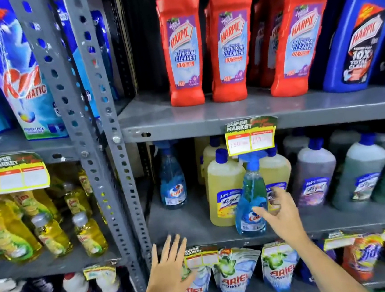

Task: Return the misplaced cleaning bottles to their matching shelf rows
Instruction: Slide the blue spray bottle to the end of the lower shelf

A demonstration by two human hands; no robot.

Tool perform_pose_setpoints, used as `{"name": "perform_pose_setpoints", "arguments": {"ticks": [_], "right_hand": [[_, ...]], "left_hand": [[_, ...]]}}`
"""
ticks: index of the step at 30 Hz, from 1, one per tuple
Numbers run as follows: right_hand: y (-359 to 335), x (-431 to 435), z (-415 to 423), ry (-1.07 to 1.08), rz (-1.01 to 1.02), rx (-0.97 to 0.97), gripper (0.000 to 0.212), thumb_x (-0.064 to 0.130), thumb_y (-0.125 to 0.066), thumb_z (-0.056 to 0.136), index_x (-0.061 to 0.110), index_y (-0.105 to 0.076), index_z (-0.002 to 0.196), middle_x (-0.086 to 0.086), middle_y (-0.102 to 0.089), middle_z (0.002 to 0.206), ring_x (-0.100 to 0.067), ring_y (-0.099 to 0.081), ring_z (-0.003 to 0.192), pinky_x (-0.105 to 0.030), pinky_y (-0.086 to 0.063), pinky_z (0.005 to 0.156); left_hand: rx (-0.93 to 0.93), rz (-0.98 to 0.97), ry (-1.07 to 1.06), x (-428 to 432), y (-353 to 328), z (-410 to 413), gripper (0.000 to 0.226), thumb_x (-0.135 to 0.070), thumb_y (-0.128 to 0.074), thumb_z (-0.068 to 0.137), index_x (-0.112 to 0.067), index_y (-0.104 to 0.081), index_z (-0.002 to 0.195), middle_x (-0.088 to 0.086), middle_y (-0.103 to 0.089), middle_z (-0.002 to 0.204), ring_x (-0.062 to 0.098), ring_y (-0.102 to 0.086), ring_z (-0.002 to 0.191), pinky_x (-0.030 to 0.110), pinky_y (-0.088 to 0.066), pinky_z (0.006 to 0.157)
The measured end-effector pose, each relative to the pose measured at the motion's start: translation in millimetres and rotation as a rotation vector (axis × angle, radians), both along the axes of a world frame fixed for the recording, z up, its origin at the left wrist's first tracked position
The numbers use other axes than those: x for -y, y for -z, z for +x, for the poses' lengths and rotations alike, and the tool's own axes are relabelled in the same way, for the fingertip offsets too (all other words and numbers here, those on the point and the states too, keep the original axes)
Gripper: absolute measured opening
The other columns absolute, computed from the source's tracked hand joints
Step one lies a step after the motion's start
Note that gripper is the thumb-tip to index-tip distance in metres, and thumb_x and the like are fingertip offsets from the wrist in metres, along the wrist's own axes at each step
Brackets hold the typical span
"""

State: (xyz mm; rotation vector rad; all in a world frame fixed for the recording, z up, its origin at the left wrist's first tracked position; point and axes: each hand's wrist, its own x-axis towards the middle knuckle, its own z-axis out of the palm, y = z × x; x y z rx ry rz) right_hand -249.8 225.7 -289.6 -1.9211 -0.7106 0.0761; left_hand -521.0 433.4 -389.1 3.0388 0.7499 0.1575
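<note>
Shelving of grey slotted steel fills the view; the middle shelf (191,222) carries the task items.

Colin spray bottle (251,201), blue liquid with a blue trigger head, stands upright at the front edge of the middle shelf, directly in front of two yellow Lizol bottles (224,188). It sits apart from a second Colin spray bottle (172,185), which stands alone toward the rear left corner of the same shelf, near the upright post (101,133).

Right hand (280,215): fingers spread and loosely curled, just beside the right side of the front spray bottle. Thumb tip lies at the bottle's lower label; whether it touches cannot be told. Nothing grasped; hand reads as released.

Left hand (171,271): flat, fingers extended upward, empty, held below the front edge of the middle shelf and in front of an Ariel pouch (193,290) on the shelf beneath.

To the right of the yellow Lizol stand purple Lizol bottles (313,179), then green ones (359,175).

Top shelf: red Harpic bathroom cleaner bottles (182,49) in a row, blue Harpic bottle (359,25) at the right.

Price tag (251,135) hangs from the top shelf's front edge, partly covering the front spray bottle's trigger head.
</note>
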Motion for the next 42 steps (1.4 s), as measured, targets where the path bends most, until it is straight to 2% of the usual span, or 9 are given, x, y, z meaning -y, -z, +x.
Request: {"name": "perform_pose_setpoints", "arguments": {"ticks": [2, 4, 8, 17, 21, 25, 27, 30, 42], "right_hand": [[12, -2, 8, -0.074, -0.082, -0.08, 0.073, 0.056, -0.081, 0.062, 0.029, -0.053, 0.124, 0.006, -0.067, 0.116, -0.015, -0.066, 0.104, -0.043, -0.056, 0.088], [18, -5, 13, -0.104, -0.12, -0.106, 0.067, 0.049, -0.084, 0.064, 0.032, -0.052, 0.12, 0.005, -0.07, 0.115, -0.016, -0.067, 0.104, -0.045, -0.055, 0.091], [9, -9, 7, -0.088, -0.132, -0.14, 0.054, 0.021, -0.086, 0.072, 0.022, -0.052, 0.114, -0.001, -0.071, 0.107, -0.019, -0.069, 0.099, -0.044, -0.057, 0.088], [13, -44, -44, -0.17, -0.1, -0.168, 0.064, 0.026, -0.087, 0.07, 0.019, -0.052, 0.123, 0.007, -0.073, 0.105, -0.008, -0.072, 0.093, -0.034, -0.06, 0.08], [12, -73, -74, -0.227, -0.098, -0.164, 0.056, 0.028, -0.086, 0.071, 0.025, -0.053, 0.117, 0.007, -0.073, 0.105, -0.005, -0.07, 0.094, -0.034, -0.06, 0.081], [10, -101, -98, -0.222, -0.101, -0.108, 0.054, 0.032, -0.084, 0.073, 0.015, -0.054, 0.115, 0.005, -0.071, 0.104, -0.006, -0.068, 0.094, -0.017, -0.055, 0.074], [8, -114, -105, -0.197, -0.144, -0.034, 0.059, 0.04, -0.082, 0.074, 0.012, -0.05, 0.115, 0.0, -0.07, 0.102, -0.014, -0.068, 0.092, -0.024, -0.055, 0.073], [4, -132, -106, -0.178, -0.219, 0.067, 0.066, 0.046, -0.08, 0.074, 0.009, -0.046, 0.117, -0.01, -0.072, 0.105, -0.028, -0.069, 0.095, -0.038, -0.056, 0.074], [-8, -185, -105, -0.275, -0.28, -0.094, 0.065, 0.032, -0.087, 0.068, 0.012, -0.052, 0.118, -0.007, -0.069, 0.121, -0.025, -0.066, 0.11, -0.034, -0.053, 0.087]], "left_hand": [[0.015, -0.02, 0.008, -2, 12, -2, 0.099, -0.077, -0.046, 0.082, -0.017, -0.017, 0.156, 0.006, -0.043, 0.151, 0.021, 0.004, 0.149, 0.05, -0.001, 0.111], [0.031, -0.028, 0.02, -3, 13, -3, 0.1, -0.078, -0.041, 0.084, -0.019, -0.005, 0.157, 0.007, -0.041, 0.152, 0.024, -0.011, 0.147, 0.05, -0.003, 0.111], [0.004, -0.038, 0.028, -1, 7, -4, 0.088, -0.076, -0.033, 0.089, -0.016, -0.027, 0.153, 0.006, -0.04, 0.153, 0.025, -0.026, 0.14, 0.049, -0.005, 0.111], [-0.047, -0.05, 0.038, 0, 11, -4, 0.091, -0.074, -0.042, 0.085, -0.012, -0.033, 0.151, 0.009, -0.033, 0.156, 0.029, -0.026, 0.143, 0.057, -0.012, 0.109], [-0.05, -0.04, 0.05, 0, 11, -6, 0.089, -0.073, -0.04, 0.087, -0.011, -0.034, 0.151, 0.01, -0.035, 0.155, 0.031, -0.03, 0.141, 0.058, -0.015, 0.107], [-0.034, -0.031, 0.034, 0, 12, -6, 0.084, -0.071, -0.027, 0.092, -0.012, -0.031, 0.151, 0.009, -0.034, 0.155, 0.03, -0.03, 0.141, 0.058, -0.018, 0.106], [-0.034, -0.03, 0.035, -1, 14, -6, 0.083, -0.071, -0.022, 0.093, -0.013, -0.03, 0.151, 0.009, -0.034, 0.156, 0.03, -0.03, 0.142, 0.058, -0.018, 0.107], [-0.021, -0.022, 0.04, -1, 16, -6, 0.084, -0.069, -0.038, 0.089, -0.014, -0.028, 0.152, 0.008, -0.033, 0.157, 0.029, -0.026, 0.143, 0.058, -0.017, 0.108], [0.033, -0.013, 0.035, -1, 20, -6, 0.082, -0.066, -0.043, 0.089, -0.015, -0.031, 0.153, 0.006, -0.03, 0.158, 0.029, -0.026, 0.144, 0.057, -0.017, 0.109]]}}
